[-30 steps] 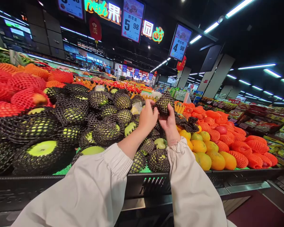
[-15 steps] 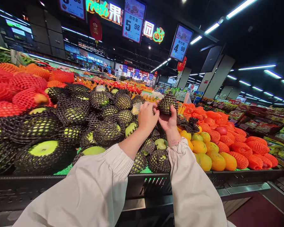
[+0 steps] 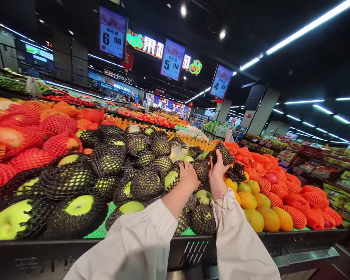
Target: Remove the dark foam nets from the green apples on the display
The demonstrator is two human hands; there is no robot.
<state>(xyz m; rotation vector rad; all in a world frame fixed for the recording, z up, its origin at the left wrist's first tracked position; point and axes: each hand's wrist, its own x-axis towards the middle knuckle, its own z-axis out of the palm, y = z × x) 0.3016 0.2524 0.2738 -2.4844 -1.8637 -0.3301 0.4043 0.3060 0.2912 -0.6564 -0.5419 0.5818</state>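
Note:
Green apples in black foam nets point(image 3: 147, 182) fill the bin in front of me, some with bare green skin showing. My left hand point(image 3: 189, 177) reaches low over them, fingers slightly apart and resting among the apples, with nothing seen held. Just right of it sits a netted apple point(image 3: 200, 170), between my two hands. My right hand point(image 3: 218, 173) is raised with its fingers spread, at the bin's right side. Against its far side is a dark netted fruit point(image 3: 225, 153); the contact is partly hidden by the fingers.
Oranges point(image 3: 255, 200) and fruit in red-orange nets point(image 3: 294, 194) lie to the right, more red-netted fruit point(image 3: 14, 134) to the left. A black bin edge point(image 3: 192, 243) runs along the front. Price screens point(image 3: 173, 59) hang overhead. Packaged goods point(image 3: 344, 198) line the far right.
My hands have come apart. The netted fruit they were around is now lower and to the right, beside my right hand. My left hand has dropped onto the apples. The view has shifted.

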